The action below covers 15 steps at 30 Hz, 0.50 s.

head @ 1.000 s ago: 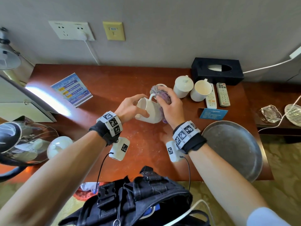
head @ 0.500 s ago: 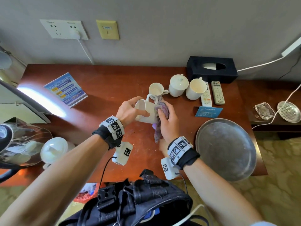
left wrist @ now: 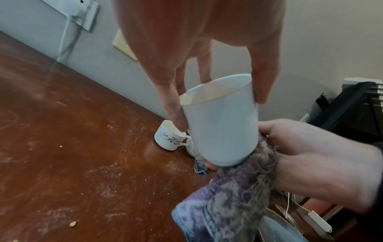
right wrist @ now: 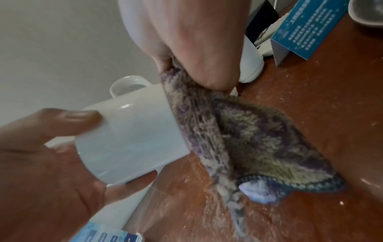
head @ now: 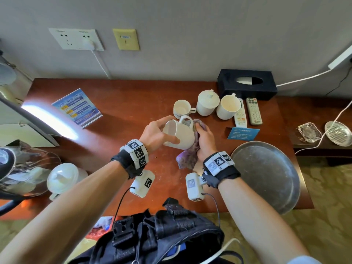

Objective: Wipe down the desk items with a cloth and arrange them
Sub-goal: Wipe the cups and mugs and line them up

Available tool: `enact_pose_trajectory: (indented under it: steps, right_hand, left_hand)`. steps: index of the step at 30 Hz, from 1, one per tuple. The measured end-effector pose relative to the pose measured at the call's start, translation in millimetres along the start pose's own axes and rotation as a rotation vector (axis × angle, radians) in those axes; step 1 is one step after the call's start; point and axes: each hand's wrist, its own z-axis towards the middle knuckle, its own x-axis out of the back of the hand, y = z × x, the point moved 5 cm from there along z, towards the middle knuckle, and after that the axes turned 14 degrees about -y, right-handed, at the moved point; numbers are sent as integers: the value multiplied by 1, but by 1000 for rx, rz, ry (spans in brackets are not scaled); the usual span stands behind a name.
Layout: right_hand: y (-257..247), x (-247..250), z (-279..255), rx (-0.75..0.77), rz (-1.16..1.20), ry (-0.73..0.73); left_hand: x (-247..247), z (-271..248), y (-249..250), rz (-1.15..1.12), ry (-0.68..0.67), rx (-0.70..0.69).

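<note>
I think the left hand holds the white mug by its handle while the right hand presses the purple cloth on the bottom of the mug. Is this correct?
Not quite. The left hand grips the white mug around its body near the rim, not by the handle; the head view shows the handle free on top. The rest holds: the right hand presses the purple cloth against the mug's bottom.

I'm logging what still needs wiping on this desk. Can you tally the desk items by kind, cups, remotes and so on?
White ceramic cups: 4: held mug, small patterned cup, lidded cup, open cup
White remote controls: 2
Blue printed cards: 2
Black tissue box: 1
Round metal tray: 1
Purple cloth: 1
Total: 11
</note>
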Motion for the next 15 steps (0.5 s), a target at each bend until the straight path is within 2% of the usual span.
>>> enact_pose_trajectory:
  steps: [4,11,15]
  right_hand:
    - [6,3,1,-28,-22,27]
    - [11,17,4,-26,-124,1]
    - [9,27,7,17,-251,81]
  left_hand:
    - [1,4,-2,-2,29,-4]
    - [16,18,-17,-4,113,72]
    - [20,27,-15,81,108,76]
